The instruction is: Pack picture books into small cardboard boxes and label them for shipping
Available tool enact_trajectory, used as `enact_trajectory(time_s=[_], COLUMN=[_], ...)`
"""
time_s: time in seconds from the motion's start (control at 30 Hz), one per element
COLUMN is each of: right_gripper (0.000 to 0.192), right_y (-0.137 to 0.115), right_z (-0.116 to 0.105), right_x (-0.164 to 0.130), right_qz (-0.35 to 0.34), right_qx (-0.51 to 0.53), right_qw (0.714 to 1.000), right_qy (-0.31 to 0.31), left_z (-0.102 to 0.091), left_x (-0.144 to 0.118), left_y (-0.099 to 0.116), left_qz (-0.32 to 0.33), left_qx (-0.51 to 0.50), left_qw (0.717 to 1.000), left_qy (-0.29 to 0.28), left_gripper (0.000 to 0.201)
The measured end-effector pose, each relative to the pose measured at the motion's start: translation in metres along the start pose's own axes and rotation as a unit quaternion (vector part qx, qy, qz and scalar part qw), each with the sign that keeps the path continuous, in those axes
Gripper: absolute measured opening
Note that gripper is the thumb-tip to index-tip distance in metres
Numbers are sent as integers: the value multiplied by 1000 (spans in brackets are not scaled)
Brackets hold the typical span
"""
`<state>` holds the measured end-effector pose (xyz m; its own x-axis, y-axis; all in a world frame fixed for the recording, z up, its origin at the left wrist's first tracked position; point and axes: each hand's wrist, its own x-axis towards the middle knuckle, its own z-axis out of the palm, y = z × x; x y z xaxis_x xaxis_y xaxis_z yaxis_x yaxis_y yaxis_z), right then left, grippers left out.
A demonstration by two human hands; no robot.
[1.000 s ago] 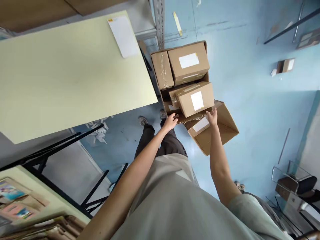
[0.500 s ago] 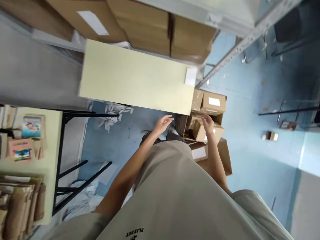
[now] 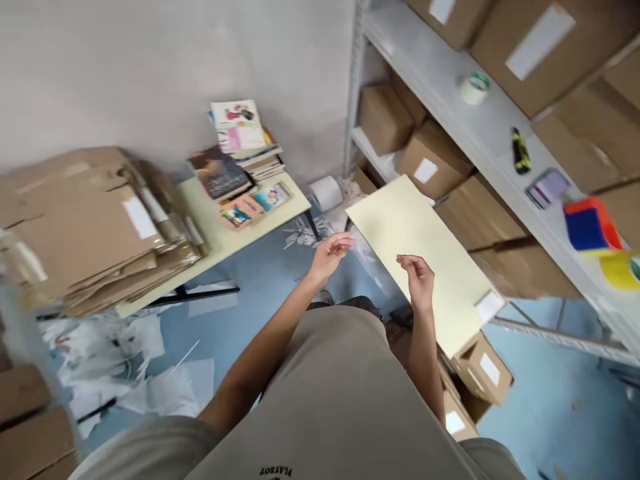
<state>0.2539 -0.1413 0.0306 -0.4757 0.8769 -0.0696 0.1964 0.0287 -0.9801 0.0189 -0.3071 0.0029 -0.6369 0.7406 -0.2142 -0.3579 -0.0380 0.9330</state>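
Note:
My left hand [image 3: 330,257] is in the air in front of me with its fingers stretched forward and nothing in them. It is nearest the left corner of a pale yellow table [image 3: 425,233]. My right hand [image 3: 419,277] hovers over that table's near edge, fingers bent and apart from the thumb, also holding nothing. A small white pad or stack of labels [image 3: 489,305] lies at the table's right end. Beyond the left hand, a second pale table [image 3: 227,257] carries stacked books [image 3: 245,133] and a dark-covered book [image 3: 220,172].
Flattened cardboard [image 3: 85,220] is piled on the left table. A metal shelf [image 3: 435,73] holds boxes, a tape roll [image 3: 475,89], a yellow-black cutter [image 3: 520,152] and a phone [image 3: 547,188]. Open cartons [image 3: 483,367] stand at right; paper scraps [image 3: 115,360] litter the floor.
My view has swung left, bringing the book table and upper shelf into sight. Both hands stay raised; the right one now lies over the yellow table instead of the cartons.

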Motion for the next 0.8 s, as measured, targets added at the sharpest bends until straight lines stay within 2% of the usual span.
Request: enact_trajectory(time_s=[0.13, 0.27, 0.37, 0.53, 0.7, 0.8], right_gripper=[34, 37, 37, 44, 56, 62], right_y=[-24, -42, -52, -60, -65, -67], right_z=[84, 151, 193, 264, 342, 388], right_x=[32, 64, 95, 157, 216, 247], right_qz=[-9, -2, -4, -7, -28, -36], right_qx=[-8, -23, -41, -50, -41, -34], right_qw=[995, 979, 961, 931, 909, 894], right_qy=[-101, -204, -273, -361, -414, -446], left_z=[-76, -131, -161, -206, -250, -270], left_x=[14, 25, 36, 56, 76, 95], left_y=[33, 44, 48, 62, 78, 82], left_qz=[21, 25, 14, 12, 11, 11], left_qx=[-51, -71, -66, -37, -46, -49], left_qw=[993, 979, 967, 952, 922, 909], left_qy=[100, 190, 244, 302, 383, 413], left_gripper=[52, 55, 60, 64, 64, 66])
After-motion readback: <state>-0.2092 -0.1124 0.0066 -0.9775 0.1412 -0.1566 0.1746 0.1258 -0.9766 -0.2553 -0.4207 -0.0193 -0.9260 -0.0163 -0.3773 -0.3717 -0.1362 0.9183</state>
